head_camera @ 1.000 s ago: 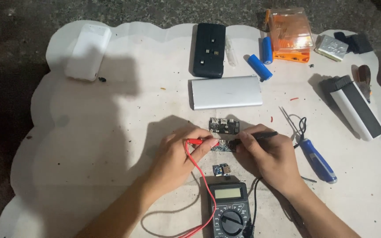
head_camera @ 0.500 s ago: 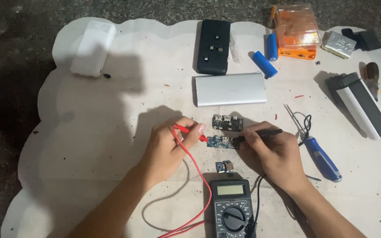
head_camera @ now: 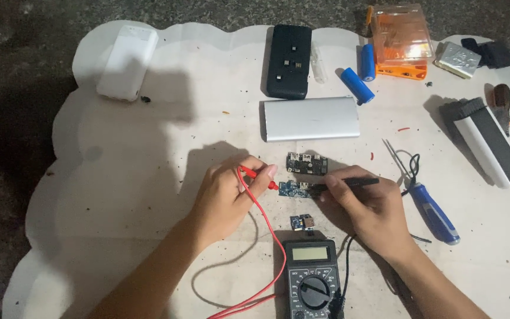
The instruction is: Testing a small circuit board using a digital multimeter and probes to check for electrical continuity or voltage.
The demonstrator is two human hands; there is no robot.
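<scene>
Just below the middle of the frame, the left hand (head_camera: pixel 228 198) pinches a red probe (head_camera: pixel 259 175) between thumb and fingers, its tip aimed right at a small blue circuit board (head_camera: pixel 294 189). The right hand (head_camera: pixel 368 207) is closed around a black probe (head_camera: pixel 349 184), lying nearly level and pointing left onto the same board, which sits between both hands with its long side left to right. At the upper right, an orange plastic box (head_camera: pixel 401 38) looks shut, contents unclear. A multimeter (head_camera: pixel 311 277) sits at bottom centre.
</scene>
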